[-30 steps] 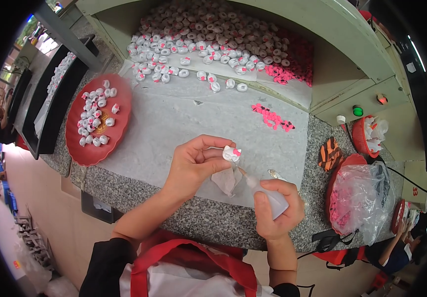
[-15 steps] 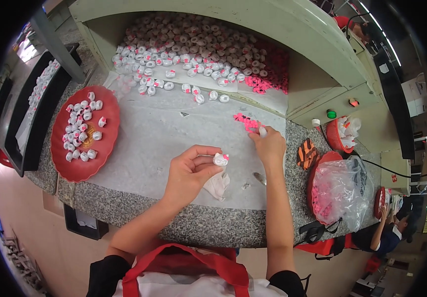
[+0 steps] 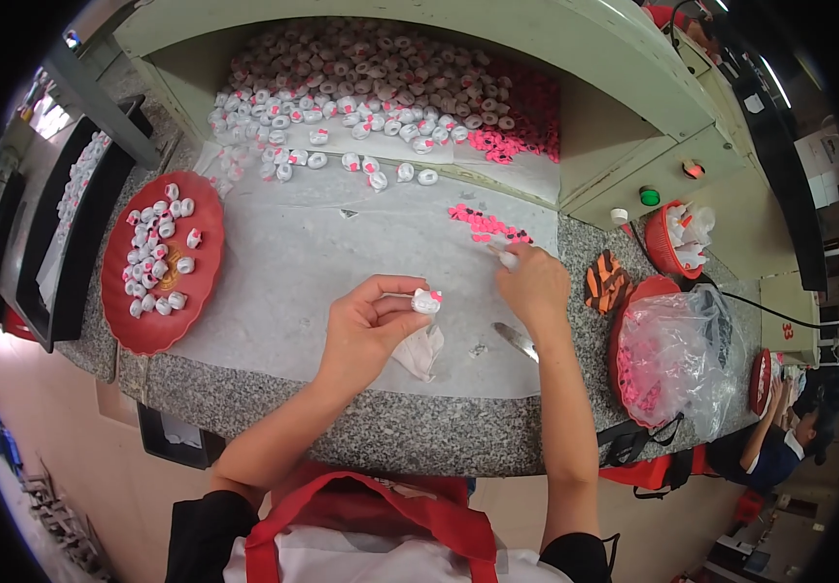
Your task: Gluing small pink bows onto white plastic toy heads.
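My left hand (image 3: 366,321) pinches a small white figurine head (image 3: 426,302) with a pink bow, held above the white paper. Under it lies a crumpled white cloth (image 3: 420,352). My right hand (image 3: 538,289) is closed around a small white tube with a narrow tip (image 3: 506,258), mostly hidden by the fingers. That tip points left, just below a loose row of small pink pieces (image 3: 483,224). Left of my forearm lies a flat metal blade (image 3: 514,340), partly covered by it.
A red scalloped plate (image 3: 208,253) with white heads stands left, beside a black tray (image 3: 77,255). Many heads and pink pieces fill the cabinet shelf (image 3: 526,185). Rightward are a red basket (image 3: 660,251), an orange-and-black item (image 3: 606,282) and a plastic bag (image 3: 692,340). A co-worker (image 3: 779,452) sits far right.
The view has shifted slightly. The tube in my right hand has turned, its tip now pointing left below the pink pieces. My left hand keeps its pinch on the white head.
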{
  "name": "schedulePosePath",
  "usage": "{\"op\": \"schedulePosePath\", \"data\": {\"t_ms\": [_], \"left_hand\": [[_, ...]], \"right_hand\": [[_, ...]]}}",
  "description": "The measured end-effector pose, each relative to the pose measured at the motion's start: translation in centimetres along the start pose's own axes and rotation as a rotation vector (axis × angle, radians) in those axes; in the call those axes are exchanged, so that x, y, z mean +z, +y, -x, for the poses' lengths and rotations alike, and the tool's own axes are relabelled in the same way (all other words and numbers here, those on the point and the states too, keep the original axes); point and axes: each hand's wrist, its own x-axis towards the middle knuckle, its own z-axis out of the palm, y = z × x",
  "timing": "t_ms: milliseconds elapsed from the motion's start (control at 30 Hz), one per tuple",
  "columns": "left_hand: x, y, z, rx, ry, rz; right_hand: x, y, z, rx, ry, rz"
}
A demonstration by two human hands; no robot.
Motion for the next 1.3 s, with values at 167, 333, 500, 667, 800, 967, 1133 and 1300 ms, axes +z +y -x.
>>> {"op": "schedulePosePath", "data": {"t_ms": [167,333,500,667,800,967,1133,1300], "left_hand": [[-0.3,0.0,0.1,-0.025,0.016,0.027],[-0.4,-0.3,0.0,0.034,0.050,-0.026],[-0.2,-0.6,0.2,0.076,0.002,-0.035],[0.0,-0.5,0.2,0.242,-0.034,-0.129],[-0.3,0.5,0.3,0.138,-0.096,0.044],[-0.3,0.7,0.2,0.036,-0.125,0.081],[0.3,-0.3,0.3,0.272,-0.088,-0.087],[-0.2,-1.0,-0.7,0.065,-0.058,-0.037]], "right_hand": [[-3.8,-3.1,3.0,0.337,-0.260,-1.028],[-4.7,-6.8,5.4,0.255,-0.273,-1.353],[-3.9,-7.6,5.9,0.281,-0.218,-1.293],[-3.9,-7.0,6.2,0.312,-0.199,-1.298],[-3.8,-7.2,6.3,0.276,-0.124,-1.277],[-4.5,-7.4,6.3,0.216,-0.155,-1.275],[-4.2,-7.1,6.2,0.175,-0.148,-1.280],[-2.2,-6.0,5.3,0.294,-0.308,-1.218]]}}
